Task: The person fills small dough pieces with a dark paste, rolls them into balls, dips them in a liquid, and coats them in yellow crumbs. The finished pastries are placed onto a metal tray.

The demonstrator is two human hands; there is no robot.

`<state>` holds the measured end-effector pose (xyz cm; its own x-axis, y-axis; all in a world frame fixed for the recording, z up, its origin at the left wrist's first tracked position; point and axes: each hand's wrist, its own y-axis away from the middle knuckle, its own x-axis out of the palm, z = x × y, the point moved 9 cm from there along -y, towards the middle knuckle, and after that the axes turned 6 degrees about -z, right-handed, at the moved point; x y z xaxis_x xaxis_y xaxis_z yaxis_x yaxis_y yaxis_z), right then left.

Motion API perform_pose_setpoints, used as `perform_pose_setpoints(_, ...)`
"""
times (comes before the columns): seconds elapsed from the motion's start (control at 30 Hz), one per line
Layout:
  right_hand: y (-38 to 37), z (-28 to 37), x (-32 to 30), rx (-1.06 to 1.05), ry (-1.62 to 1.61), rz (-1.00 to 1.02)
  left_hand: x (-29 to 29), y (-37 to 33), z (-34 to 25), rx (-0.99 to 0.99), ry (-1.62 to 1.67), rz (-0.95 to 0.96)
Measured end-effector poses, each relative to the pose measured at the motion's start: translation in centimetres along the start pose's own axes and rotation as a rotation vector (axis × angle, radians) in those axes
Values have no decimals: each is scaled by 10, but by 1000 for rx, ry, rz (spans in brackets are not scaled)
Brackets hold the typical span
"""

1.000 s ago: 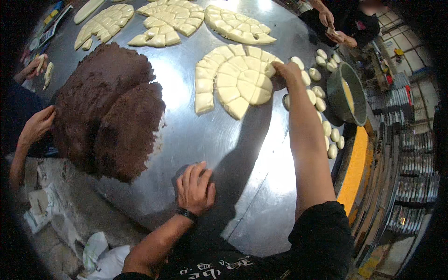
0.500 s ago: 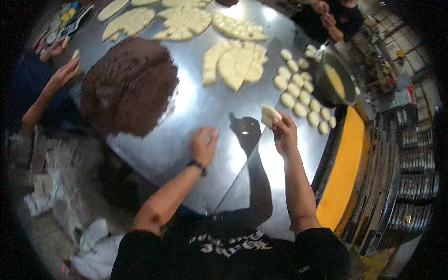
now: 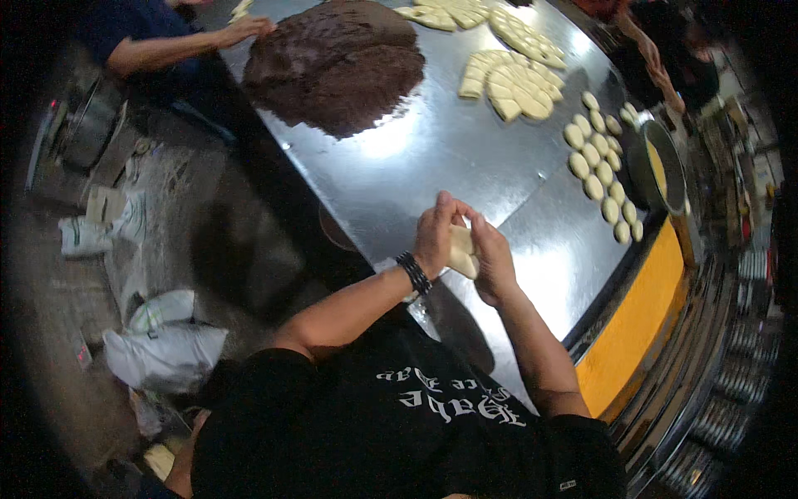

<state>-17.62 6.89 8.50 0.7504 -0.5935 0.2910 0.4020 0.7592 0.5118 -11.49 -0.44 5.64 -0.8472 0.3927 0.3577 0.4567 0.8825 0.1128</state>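
Note:
A flattened piece of pale dough (image 3: 463, 253) is held between my two hands, above the near part of the metal table (image 3: 349, 183). My left hand (image 3: 434, 235), a dark beaded bracelet on its wrist, is closed on the dough's left side. My right hand (image 3: 496, 259) grips it from the right, its fingers partly hidden. Several small oval dough balls (image 3: 592, 156) lie in rows to the right, beside a dark pot (image 3: 675, 170) with something yellow in it. Farther off are overlapping flat dough pieces (image 3: 519, 90).
A big dark brown mound of paste (image 3: 332, 71) covers the table's far left, where another person's hand (image 3: 249, 30) touches it. A second person's arm (image 3: 652, 62) is at the far right. White sacks (image 3: 166, 353) lie on the floor; a yellow panel (image 3: 636, 320) borders the table's right.
My hands were apart, the right holding the dough; now they have come together around it, nearer my body. The view has swung left. The other person's hand has reached the mound.

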Motion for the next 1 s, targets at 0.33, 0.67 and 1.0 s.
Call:
perform_pose_setpoints(0.33, 12, 34, 92, -1323, 1128, -121, -151, -56, -19, 335, -1371, -196)
perform_pose_setpoints(0.67, -211, 63, 188, -1205, 1363, 239, -116, -46, 17, 413, -822, 106)
perform_pose_setpoints(1.0, -308, 14, 181, -863, 1930, 436, -147, -73, -31, -125, 376, 11)
